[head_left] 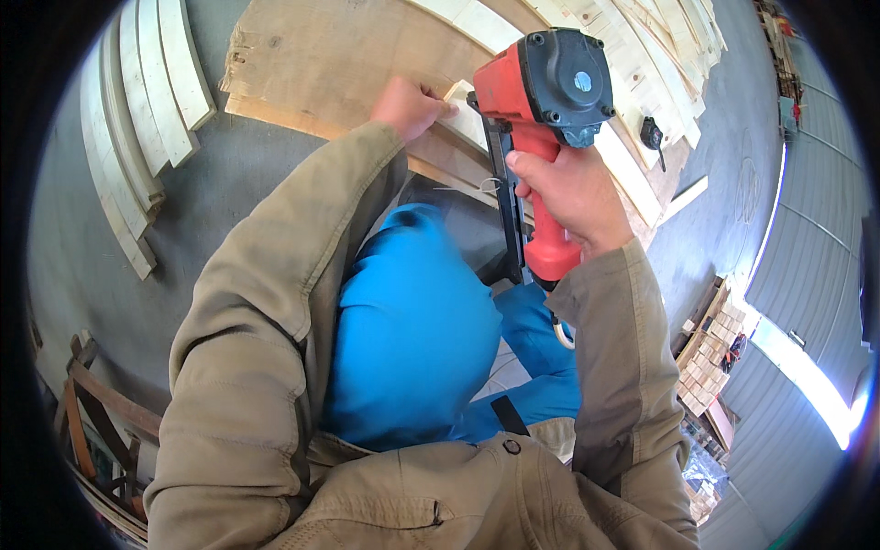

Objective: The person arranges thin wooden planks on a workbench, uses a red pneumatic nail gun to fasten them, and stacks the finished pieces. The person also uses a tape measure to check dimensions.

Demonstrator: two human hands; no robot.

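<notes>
While the right hand (pixel 573 197) is clamped around the red handle of the pneumatic nail gun (pixel 547 119), the tool's black head sits at about twelve o'clock from that grip, and its long axis runs from the handle base near six o'clock up toward the head. The dark magazine rail runs down along the handle's left side. The gun's nose is hidden behind its own body, so whether it touches the wood cannot be told.

The left hand (pixel 412 105) lies at about ten o'clock from the right grip, just beside the gun, its fingers pressed down on a small pale wood block (pixel 463 105) where it meets the large plywood panel (pixel 330 55). That hand is closed against the wood rather than wrapped around it. The block lies between the two hands, nearer the left one, and directly beside the gun's front.

Curved pale slats (pixel 137 119) lie stacked on the grey floor (pixel 229 202) at nine o'clock, well apart from both hands. More light slats (pixel 642 46) fan out at one o'clock beyond the gun.
</notes>
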